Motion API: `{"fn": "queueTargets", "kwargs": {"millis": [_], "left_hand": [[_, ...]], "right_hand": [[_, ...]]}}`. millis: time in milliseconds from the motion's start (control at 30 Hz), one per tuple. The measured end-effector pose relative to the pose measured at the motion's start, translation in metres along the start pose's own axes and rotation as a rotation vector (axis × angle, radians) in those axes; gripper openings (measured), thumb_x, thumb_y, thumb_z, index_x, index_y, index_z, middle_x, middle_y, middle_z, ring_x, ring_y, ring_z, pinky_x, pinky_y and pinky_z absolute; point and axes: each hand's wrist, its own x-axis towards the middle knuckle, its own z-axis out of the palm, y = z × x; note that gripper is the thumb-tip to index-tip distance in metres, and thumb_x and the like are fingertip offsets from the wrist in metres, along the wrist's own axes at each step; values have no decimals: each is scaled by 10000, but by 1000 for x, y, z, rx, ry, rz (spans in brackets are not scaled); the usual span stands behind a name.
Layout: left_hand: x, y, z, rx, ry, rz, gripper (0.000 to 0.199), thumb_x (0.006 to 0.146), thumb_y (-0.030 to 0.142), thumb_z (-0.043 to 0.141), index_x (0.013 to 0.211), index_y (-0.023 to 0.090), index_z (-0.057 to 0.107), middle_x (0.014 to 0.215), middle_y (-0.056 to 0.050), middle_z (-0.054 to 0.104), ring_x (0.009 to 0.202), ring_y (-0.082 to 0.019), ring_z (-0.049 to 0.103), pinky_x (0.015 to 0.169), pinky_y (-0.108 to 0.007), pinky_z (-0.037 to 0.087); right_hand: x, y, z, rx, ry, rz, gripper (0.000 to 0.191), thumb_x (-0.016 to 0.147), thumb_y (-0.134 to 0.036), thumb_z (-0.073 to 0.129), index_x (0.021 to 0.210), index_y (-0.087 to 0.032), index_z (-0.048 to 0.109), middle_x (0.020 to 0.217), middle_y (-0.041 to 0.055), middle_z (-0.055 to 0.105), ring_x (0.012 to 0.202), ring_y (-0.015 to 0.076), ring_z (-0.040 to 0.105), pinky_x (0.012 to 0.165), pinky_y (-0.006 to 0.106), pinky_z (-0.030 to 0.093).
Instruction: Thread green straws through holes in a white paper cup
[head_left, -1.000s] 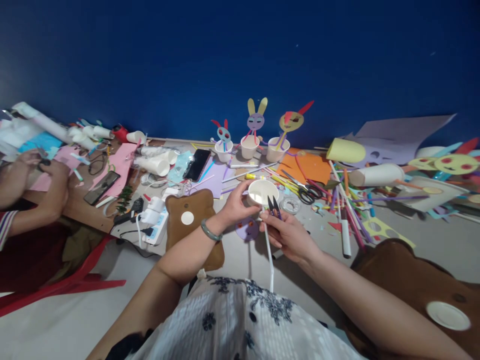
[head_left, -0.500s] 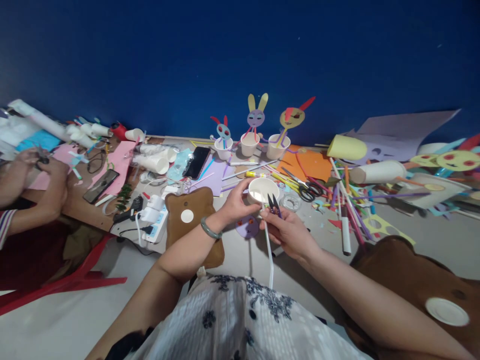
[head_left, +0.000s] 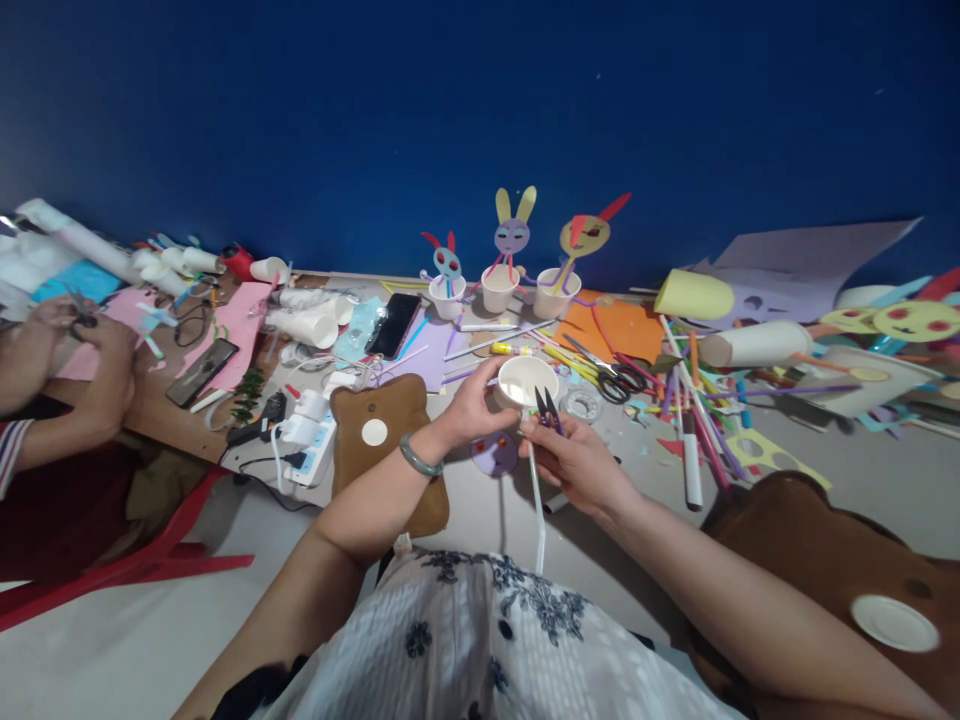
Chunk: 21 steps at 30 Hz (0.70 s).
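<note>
My left hand is closed around the side of a white paper cup, whose open top faces up. Dark-bladed scissors rest in my right hand, blades pointing up in front of the cup. The same hand's thumb and fingertips meet at the cup's near side, by the upper end of a white straw. That straw hangs down towards my lap; how its top meets the cup is hidden by my fingers. Below the cup lies a purple paper face on a stick.
Three cups with paper rabbit figures stand by the blue wall. Black-handled scissors, a tape roll, a phone and many straws lie around. A power strip and brown cushion are left. Another person's hands work far left.
</note>
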Motion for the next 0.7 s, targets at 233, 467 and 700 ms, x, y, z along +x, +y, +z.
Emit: {"fn": "queueTargets", "kwargs": {"millis": [233, 467, 700], "left_hand": [[0, 16, -11, -149, -47, -75, 573, 793, 298, 664, 1339, 198, 522, 1371, -116, 621, 1264, -274, 605, 1087, -406, 499], [5, 20, -10, -89, 109, -98, 325, 879, 356, 647, 1142, 166, 632, 1152, -103, 714, 1076, -219, 668, 961, -351, 537], [6, 18, -13, -102, 172, -177, 298, 817, 346, 710, 1025, 139, 666, 1007, -82, 737, 890, -168, 683, 823, -291, 551]], "right_hand": [[3, 4, -3, -44, 28, -66, 383, 694, -465, 854, 758, -200, 586, 562, -26, 641, 353, 31, 294, 334, 193, 177], [7, 14, -9, -162, 28, -140, 374, 743, -502, 823, 765, -201, 601, 579, -24, 645, 371, 51, 340, 348, 222, 238], [5, 18, -7, -289, 33, -179, 391, 765, -542, 799, 755, -194, 621, 600, -9, 661, 407, 70, 401, 390, 231, 265]]}}
